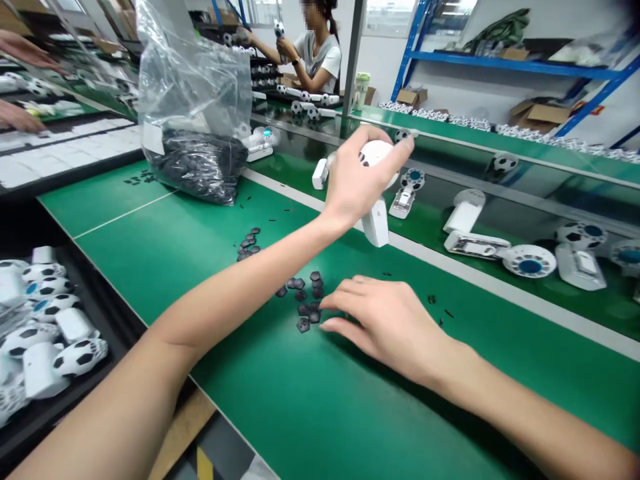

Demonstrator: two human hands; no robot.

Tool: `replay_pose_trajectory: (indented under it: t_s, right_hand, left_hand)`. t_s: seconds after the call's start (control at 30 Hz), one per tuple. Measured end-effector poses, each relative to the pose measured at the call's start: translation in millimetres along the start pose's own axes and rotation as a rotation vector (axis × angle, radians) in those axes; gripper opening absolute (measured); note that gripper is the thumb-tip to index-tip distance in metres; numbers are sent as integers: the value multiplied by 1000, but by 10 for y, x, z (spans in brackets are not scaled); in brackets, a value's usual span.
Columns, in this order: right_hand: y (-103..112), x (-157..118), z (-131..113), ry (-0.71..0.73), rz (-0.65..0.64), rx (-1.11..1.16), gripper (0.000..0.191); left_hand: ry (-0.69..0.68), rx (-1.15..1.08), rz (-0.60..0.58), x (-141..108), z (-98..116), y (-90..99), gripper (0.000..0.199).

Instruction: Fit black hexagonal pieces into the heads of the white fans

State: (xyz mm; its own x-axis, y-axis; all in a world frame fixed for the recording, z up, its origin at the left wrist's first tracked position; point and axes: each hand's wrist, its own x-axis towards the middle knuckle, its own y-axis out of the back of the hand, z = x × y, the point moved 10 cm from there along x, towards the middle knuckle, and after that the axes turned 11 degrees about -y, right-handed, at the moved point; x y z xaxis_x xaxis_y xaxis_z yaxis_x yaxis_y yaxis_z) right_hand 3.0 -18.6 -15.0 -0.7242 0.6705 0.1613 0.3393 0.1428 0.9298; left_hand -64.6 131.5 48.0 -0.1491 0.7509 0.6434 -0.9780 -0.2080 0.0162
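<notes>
White ball-headed unit point(379, 157), held above the worktop point(280, 400) in the left grip point(355, 177); fingers and thumb are closed around its round head, and its pale handle hangs below the hand, tilted. The right grip point(390, 317) lies nearer the wearer, low over the green surface, with thumb and forefinger tips apart. These tips stand at the edge of a cluster of black pentagonal pieces point(303, 325); whether they touch one cannot be told. A second group of black pieces point(249, 243) lies farther left, beyond the left forearm. Small dark scraps point(431, 299) are scattered just right of the right grip.

Beyond both grips, a white line point(430, 253) crosses the green surface. On its far side, to the right of the left grip, rest a small opened unit point(406, 193) and a larger one point(477, 245), its handle showing the inside. Left of the left grip stands a clear plastic bag point(195, 80), its lower part filled with black pieces. Far to the left of the right grip, a black tray point(107, 380) holds piled white units with football patterning point(80, 357).

Well beyond the left grip, a seated co-worker point(320, 60) holds a similar unit; blue shelving point(515, 63) rises to the right.
</notes>
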Motion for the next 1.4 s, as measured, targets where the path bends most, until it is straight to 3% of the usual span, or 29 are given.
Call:
replay_pose_trajectory:
  t_s: [0.07,0.13,0.27,0.37,0.47,0.57,0.63,0.7,0.8,0.9,0.97,1.03,1.1,1.17,1.27,1.4]
  right_hand:
    - [-302,84,43,-73,-171,-1,16]
    - [-436,156,80,-112,-240,16,18]
    - [-487,223,102,-106,-257,40,13]
    - [-430,208,92,-57,-184,68,3]
    - [-210,102,-20,130,20,91,13]
    - [186,-207,-131,366,386,45,14]
    - [379,-450,-152,465,562,-16,22]
    - [477,-602,-144,506,601,-63,28]
    - [550,-672,-103,485,545,-89,32]
    - [632,-660,-82,462,541,-53,30]
    - [749,-605,-30,408,609,17,25]
    - [934,-515,131,270,723,135,19]
    - [1138,-438,443,40,846,315,12]
    - [1229,-367,830,-220,858,554,15]
    - [1162,-259,1179,-431,672,883,36]
    - [997,-161,1169,-457,375,1087,44]
  left_hand:
    - [-81,72,-61,-11,-61,-46,34]
    - [-105,119,-87,-40,-119,-73,33]
    - [-89,130,-127,-88,-125,-129,31]
    - [-78,106,-172,-108,-85,-189,28]
    - [-66,105,-169,-96,-87,-190,25]
    - [-25,104,-176,-77,-122,-194,22]
    - [14,71,-229,-82,-122,-249,24]
    - [34,43,-278,-91,-81,-292,31]
    - [67,35,-301,-80,-46,-266,35]
    - [215,-28,-374,-109,-182,-261,34]
    - [326,-127,-456,-174,-287,-325,34]
    - [335,-206,-476,-201,-307,-368,38]
    - [226,-207,-406,-170,-238,-336,41]
    - [42,-148,-344,-162,-76,-280,45]
    - [-258,-20,-335,-249,246,-225,46]
    - [-515,47,-297,-375,535,-132,42]
